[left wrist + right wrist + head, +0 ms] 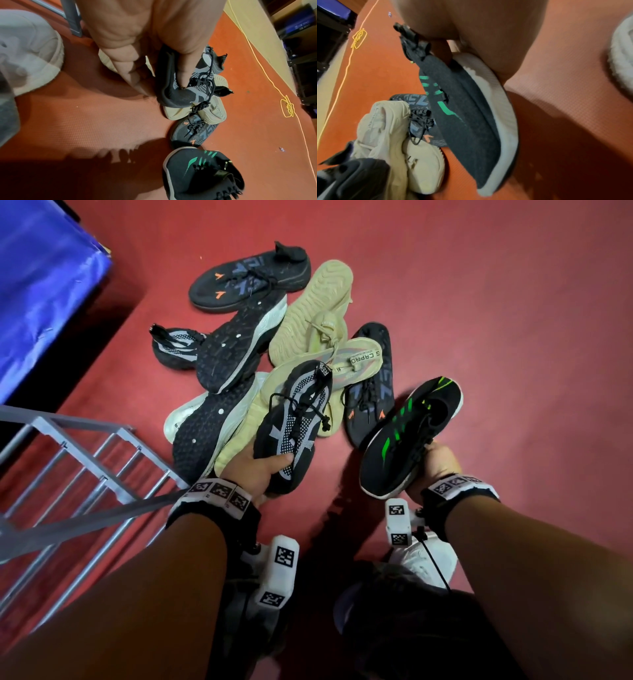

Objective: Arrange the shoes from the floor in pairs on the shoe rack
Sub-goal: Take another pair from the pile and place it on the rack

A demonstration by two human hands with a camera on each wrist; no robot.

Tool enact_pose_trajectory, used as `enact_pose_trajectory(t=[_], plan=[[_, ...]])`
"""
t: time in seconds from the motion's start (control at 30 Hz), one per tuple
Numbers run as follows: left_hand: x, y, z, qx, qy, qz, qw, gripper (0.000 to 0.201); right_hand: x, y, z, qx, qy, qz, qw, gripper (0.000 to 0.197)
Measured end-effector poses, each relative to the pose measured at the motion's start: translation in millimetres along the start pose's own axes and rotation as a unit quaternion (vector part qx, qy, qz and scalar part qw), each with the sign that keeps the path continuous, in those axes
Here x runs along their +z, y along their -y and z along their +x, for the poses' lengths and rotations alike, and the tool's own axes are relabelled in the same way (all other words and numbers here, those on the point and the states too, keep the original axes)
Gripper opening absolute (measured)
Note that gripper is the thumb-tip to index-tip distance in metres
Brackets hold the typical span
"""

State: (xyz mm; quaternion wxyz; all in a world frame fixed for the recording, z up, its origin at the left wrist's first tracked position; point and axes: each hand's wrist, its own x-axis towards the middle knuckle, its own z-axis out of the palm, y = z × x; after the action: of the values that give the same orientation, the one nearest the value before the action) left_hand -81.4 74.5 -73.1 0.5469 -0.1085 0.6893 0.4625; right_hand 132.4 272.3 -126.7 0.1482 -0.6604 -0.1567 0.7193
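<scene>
My left hand [260, 470] grips a black and grey mesh shoe [294, 422] by its toe end, thumb across the upper; in the left wrist view the thumb presses into the same shoe [180, 93]. My right hand [435, 463] holds a black shoe with green stripes and a white sole [407, 436] by its side, lifted off the floor [471, 128]. Behind them lies a pile of shoes [274, 337]: its grey mesh twin [174, 350], two black shoes with orange marks [250, 278] [370, 392], beige shoes [318, 302] and dark soles turned up [233, 347].
The grey metal shoe rack [85, 474] stands at the left, its bars bare. A blue mat [41, 285] lies at the far left. The red floor [513, 337] is open to the right. A yellow cord [288, 106] runs along the floor edge.
</scene>
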Motion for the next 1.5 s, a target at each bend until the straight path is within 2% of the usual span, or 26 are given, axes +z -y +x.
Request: enact_pose_trajectory(t=[0.1, 0.2, 0.3, 0.33, 0.43, 0.5, 0.63, 0.7, 0.77, 0.8, 0.83, 0.87, 0.93, 0.97, 1.03, 1.13, 1.23, 1.3, 1.33, 1.37, 1.4, 1.43, 1.5], plan=[[0, -3, -4, 0.003, 0.006, -0.013, 1.000, 0.048, 12, -4, -3, 0.014, 0.033, 0.026, 0.999, 0.017], [-1, -6, -6, 0.004, 0.007, -0.028, 1.000, 0.046, 19, -10, -5, 0.035, 0.050, 0.029, 0.998, 0.027], [-2, -9, -10, 0.006, 0.024, -0.068, 0.997, 0.044, 20, -18, -1, 0.058, 0.091, 0.011, 0.994, 0.062], [-3, -10, -11, 0.008, 0.032, -0.082, 0.996, 0.044, 21, -22, 0, 0.064, 0.102, -0.016, 0.993, 0.064], [-5, -15, -13, 0.023, 0.034, -0.118, 0.992, 0.041, 33, -32, -5, 0.047, 0.123, -0.150, 0.980, 0.031], [-4, -17, -12, 0.031, 0.027, -0.129, 0.991, 0.037, 40, -41, -3, 0.014, 0.156, -0.272, 0.949, 0.036], [-5, -15, -12, 0.028, 0.009, -0.136, 0.990, 0.032, 44, -51, 19, -0.012, 0.201, -0.487, 0.850, 0.039], [-9, -15, -12, 0.023, -0.008, -0.135, 0.991, 0.030, 53, -38, 17, -0.037, 0.181, -0.587, 0.788, 0.034], [-13, -16, -13, 0.023, -0.021, -0.117, 0.993, 0.032, 65, -21, 10, -0.079, 0.120, -0.683, 0.716, 0.030], [-16, -16, -13, 0.020, -0.025, -0.107, 0.994, 0.035, 71, -12, 6, -0.110, 0.086, -0.705, 0.696, 0.029], [-19, -17, -12, 0.015, -0.026, -0.095, 0.995, 0.036, 79, -6, 6, -0.139, 0.055, -0.695, 0.703, 0.028], [-23, -17, -11, 0.006, -0.024, -0.083, 0.996, 0.036, 89, -2, 6, -0.163, 0.035, -0.666, 0.727, 0.028], [-30, -17, -7, -0.024, 0.001, -0.058, 0.998, 0.043, 111, 3, 3, -0.177, 0.025, -0.580, 0.794, 0.032], [-34, -16, -5, -0.048, 0.020, -0.042, 0.998, 0.050, 121, 2, 6, -0.177, 0.029, -0.523, 0.833, 0.044], [-36, -18, -8, -0.097, 0.057, -0.020, 0.993, 0.055, 139, 2, 2, -0.145, 0.047, -0.420, 0.895, 0.063], [-35, -22, -9, -0.132, 0.090, -0.027, 0.987, 0.050, 151, -1, 1, -0.062, 0.113, -0.247, 0.960, 0.065], [-35, -29, -6, -0.120, 0.077, 0.004, 0.990, 0.041, 152, -2, 8, -0.022, 0.102, -0.164, 0.981, 0.073], [-36, -37, -2, -0.062, 0.030, 0.022, 0.997, 0.017, 150, -2, 21, -0.023, 0.074, -0.146, 0.986, 0.078], [-38, -40, 1, -0.024, -0.007, 0.066, 0.997, 0.018, 145, -3, 38, -0.018, 0.053, -0.131, 0.990, 0.084], [-43, -42, 6, 0.002, -0.039, 0.153, 0.988, 0.035, 142, 0, 51, -0.022, 0.032, -0.108, 0.993, 0.092], [-48, -40, 12, 0.012, -0.072, 0.259, 0.963, 0.050, 139, 1, 68, -0.028, 0.016, -0.085, 0.996, 0.098], [-54, -37, 17, 0.011, -0.104, 0.368, 0.924, 0.059, 139, 7, 67, -0.036, -0.002, -0.067, 0.997, 0.100], [-62, -30, 23, 0.008, -0.134, 0.505, 0.853, 0.051, 146, 20, 40, -0.063, -0.044, -0.029, 0.997, 0.087]])
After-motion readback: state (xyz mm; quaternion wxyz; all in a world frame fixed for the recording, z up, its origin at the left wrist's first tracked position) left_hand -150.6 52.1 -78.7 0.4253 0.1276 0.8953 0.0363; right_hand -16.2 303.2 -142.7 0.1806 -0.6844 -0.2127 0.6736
